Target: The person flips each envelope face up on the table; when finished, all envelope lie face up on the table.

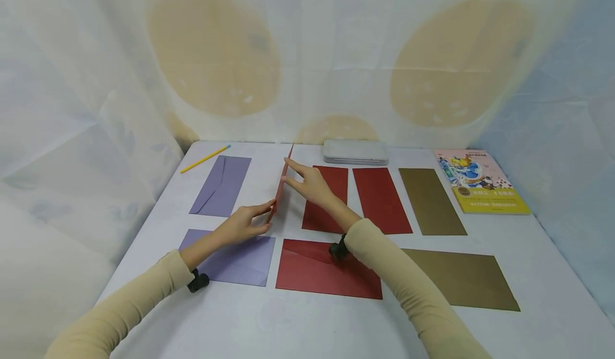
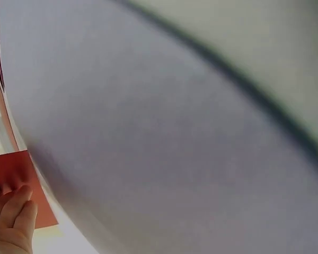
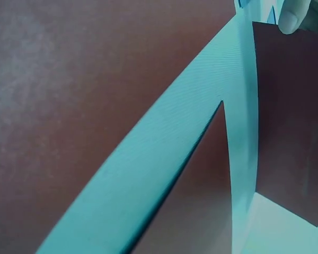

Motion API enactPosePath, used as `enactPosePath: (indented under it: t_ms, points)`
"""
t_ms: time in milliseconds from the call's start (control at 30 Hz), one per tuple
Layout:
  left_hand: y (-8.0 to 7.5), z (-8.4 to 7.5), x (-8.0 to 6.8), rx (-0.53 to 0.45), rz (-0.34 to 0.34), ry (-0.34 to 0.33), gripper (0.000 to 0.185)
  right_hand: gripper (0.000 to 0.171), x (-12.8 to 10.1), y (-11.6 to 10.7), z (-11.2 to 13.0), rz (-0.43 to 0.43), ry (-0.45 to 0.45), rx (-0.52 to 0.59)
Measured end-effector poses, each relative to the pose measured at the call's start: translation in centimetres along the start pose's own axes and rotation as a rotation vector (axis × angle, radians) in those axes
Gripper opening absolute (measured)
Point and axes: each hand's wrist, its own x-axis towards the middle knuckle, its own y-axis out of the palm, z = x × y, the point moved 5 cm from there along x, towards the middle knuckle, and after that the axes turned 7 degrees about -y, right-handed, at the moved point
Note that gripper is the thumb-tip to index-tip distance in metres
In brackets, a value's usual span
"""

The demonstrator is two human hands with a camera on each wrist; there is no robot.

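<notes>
Both hands hold a red envelope (image 1: 283, 182) on edge above the table, between the purple and red rows. The left hand (image 1: 244, 223) grips its near end. My right hand (image 1: 311, 184) holds the far part with thumb and finger. In the left wrist view, fingers (image 2: 15, 207) lie against the red paper (image 2: 44, 209). A fingertip (image 3: 289, 20) overlaps the envelope (image 3: 286, 116) in the right wrist view. Below the left forearm lies a purple envelope (image 1: 240, 260), partly covered. Beneath the right wrist is another red envelope (image 1: 312, 273).
A second purple envelope (image 1: 223, 185) and a yellow pencil (image 1: 204, 160) lie on the left. Two red envelopes (image 1: 333, 180) (image 1: 381, 199) sit at centre right, by gold ones (image 1: 432, 201) (image 1: 466, 279). Behind are a pale flat case (image 1: 355, 152) and a picture book (image 1: 480, 180).
</notes>
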Motion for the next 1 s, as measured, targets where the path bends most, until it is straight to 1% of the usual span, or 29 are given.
enactPosePath:
  t_ms: [100, 200, 333, 400, 500, 633, 733, 900, 1000]
  points:
    - [-0.5, -0.4, -0.1, 0.018, -0.067, 0.034, 0.069, 0.055, 0.3, 0.2, 0.1, 0.004, -0.007, -0.004]
    - [-1.1, -1.3, -0.1, 0.031, -0.126, 0.073, 0.073, 0.056, 0.5, 0.3, 0.2, 0.013, 0.000, -0.006]
    - [-1.6, -2.5, -0.1, 0.052, -0.163, 0.129, 0.074, 0.057, 0.8, 0.4, 0.4, 0.022, 0.005, -0.010]
    - [-1.8, -2.8, -0.1, 0.066, -0.176, 0.151, 0.075, 0.057, 0.9, 0.4, 0.5, 0.024, 0.004, -0.011]
    - [-1.9, -3.0, -0.1, 0.090, -0.195, 0.167, 0.074, 0.057, 1.0, 0.5, 0.7, 0.031, 0.001, -0.022]
    - [-2.1, -3.2, -0.2, 0.100, -0.205, 0.173, 0.074, 0.057, 1.2, 0.7, 0.8, 0.039, -0.005, -0.036]
    - [-2.2, -3.1, -0.3, 0.099, -0.203, 0.164, 0.077, 0.057, 1.2, 0.7, 0.8, 0.035, -0.015, -0.021]
    - [-2.8, -2.8, -0.9, 0.107, -0.217, 0.122, 0.079, 0.058, 0.7, 0.7, 0.8, 0.035, -0.023, 0.031]
    - [-3.3, -2.6, -1.2, 0.114, -0.246, 0.100, 0.078, 0.058, 0.1, 0.7, 0.4, 0.049, -0.013, 0.018]
